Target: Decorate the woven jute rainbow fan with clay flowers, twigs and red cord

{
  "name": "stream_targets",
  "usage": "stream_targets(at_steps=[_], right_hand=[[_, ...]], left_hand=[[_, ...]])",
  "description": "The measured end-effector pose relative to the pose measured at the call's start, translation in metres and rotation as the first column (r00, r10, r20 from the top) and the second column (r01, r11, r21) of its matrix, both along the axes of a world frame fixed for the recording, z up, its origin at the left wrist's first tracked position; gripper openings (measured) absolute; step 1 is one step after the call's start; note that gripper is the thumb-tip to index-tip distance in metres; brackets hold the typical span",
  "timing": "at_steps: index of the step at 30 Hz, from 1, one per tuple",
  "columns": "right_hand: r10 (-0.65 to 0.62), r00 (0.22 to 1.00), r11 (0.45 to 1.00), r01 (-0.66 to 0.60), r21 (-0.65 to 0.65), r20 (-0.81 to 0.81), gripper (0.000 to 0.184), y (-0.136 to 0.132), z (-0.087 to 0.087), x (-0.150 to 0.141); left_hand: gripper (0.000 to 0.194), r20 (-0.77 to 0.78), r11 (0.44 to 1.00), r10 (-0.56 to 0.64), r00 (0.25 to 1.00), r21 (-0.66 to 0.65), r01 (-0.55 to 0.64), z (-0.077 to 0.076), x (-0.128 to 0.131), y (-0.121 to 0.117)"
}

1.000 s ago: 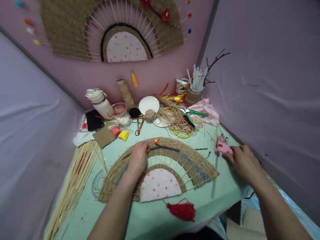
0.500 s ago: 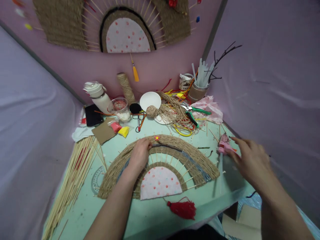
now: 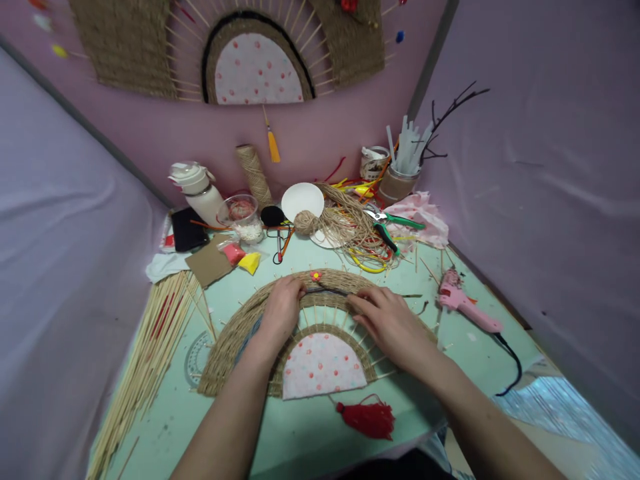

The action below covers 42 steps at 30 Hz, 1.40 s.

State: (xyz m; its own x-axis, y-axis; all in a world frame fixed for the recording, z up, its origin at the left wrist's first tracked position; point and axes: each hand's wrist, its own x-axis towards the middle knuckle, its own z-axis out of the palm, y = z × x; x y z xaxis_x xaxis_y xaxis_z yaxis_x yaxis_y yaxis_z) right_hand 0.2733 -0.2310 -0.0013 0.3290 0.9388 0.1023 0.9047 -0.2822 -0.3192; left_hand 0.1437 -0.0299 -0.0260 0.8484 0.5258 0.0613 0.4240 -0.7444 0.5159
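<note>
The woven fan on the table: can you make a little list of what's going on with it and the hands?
Fan: woven fan flat on the green table
Left hand: left hand presses the fan's top arc
Right hand: right hand flat on the fan, fingers near a dark strand
Decoration: red tassel at the bottom
Nearby: pink glue gun lying untouched

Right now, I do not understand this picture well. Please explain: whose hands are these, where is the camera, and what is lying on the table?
The camera sits on a person's head, looking down at their own two bare hands. Both rest on a woven fan-shaped craft of twine and sticks. The left hand presses its upper arc; the right hand lies flat beside it, near a dark strand. Neither clearly grips anything. On the green table lie a pink glue gun, a red tassel, bamboo sticks and a twine ball.
</note>
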Motion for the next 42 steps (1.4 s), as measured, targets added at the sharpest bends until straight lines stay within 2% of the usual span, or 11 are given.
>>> stream_targets(at_steps=[13, 23, 27, 30, 33, 36, 39, 42], right_hand=[[0.008, 0.997, 0.992, 0.002, -0.130, 0.076, 0.034, 0.009, -0.010, -0.002], [0.002, 0.998, 0.983, 0.010, -0.185, 0.065, 0.031, 0.012, -0.006, -0.002], [0.010, 0.999, 0.988, -0.001, -0.157, 0.052, 0.032, 0.011, -0.005, -0.002], [0.006, 1.000, 0.996, -0.005, -0.086, 0.012, 0.034, 0.003, -0.004, 0.003], [-0.055, 0.998, 0.998, 0.055, 0.013, -0.004, 0.035, -0.013, -0.002, 0.014], [-0.121, 0.993, 0.991, 0.119, 0.064, 0.017, 0.033, -0.029, 0.001, 0.028], [-0.134, 0.991, 0.989, 0.134, 0.062, 0.006, 0.031, -0.038, 0.004, 0.033], [-0.068, 0.996, 0.994, 0.072, 0.079, -0.056, 0.032, -0.033, 0.003, 0.027]], left_hand=[[0.020, 0.002, 1.000, -0.013, 1.000, 0.029, 0.013, -0.005, -0.001, -0.001], [0.023, -0.029, 0.998, -0.019, 0.999, 0.057, 0.020, -0.001, 0.001, -0.001], [0.024, -0.030, 0.997, -0.026, 0.999, 0.069, 0.028, -0.002, 0.000, 0.000], [0.022, -0.019, 0.997, -0.018, 1.000, 0.078, 0.019, -0.001, -0.005, 0.001], [0.023, 0.004, 0.992, 0.011, 1.000, 0.126, -0.011, 0.002, -0.013, -0.002], [0.028, 0.056, 0.981, 0.011, 0.998, 0.191, -0.022, 0.005, -0.019, -0.016], [0.036, 0.055, 0.972, -0.092, 0.994, 0.221, 0.078, 0.001, -0.021, -0.035], [0.041, -0.029, 0.952, -0.181, 0.983, 0.247, 0.182, -0.006, -0.020, -0.050]])
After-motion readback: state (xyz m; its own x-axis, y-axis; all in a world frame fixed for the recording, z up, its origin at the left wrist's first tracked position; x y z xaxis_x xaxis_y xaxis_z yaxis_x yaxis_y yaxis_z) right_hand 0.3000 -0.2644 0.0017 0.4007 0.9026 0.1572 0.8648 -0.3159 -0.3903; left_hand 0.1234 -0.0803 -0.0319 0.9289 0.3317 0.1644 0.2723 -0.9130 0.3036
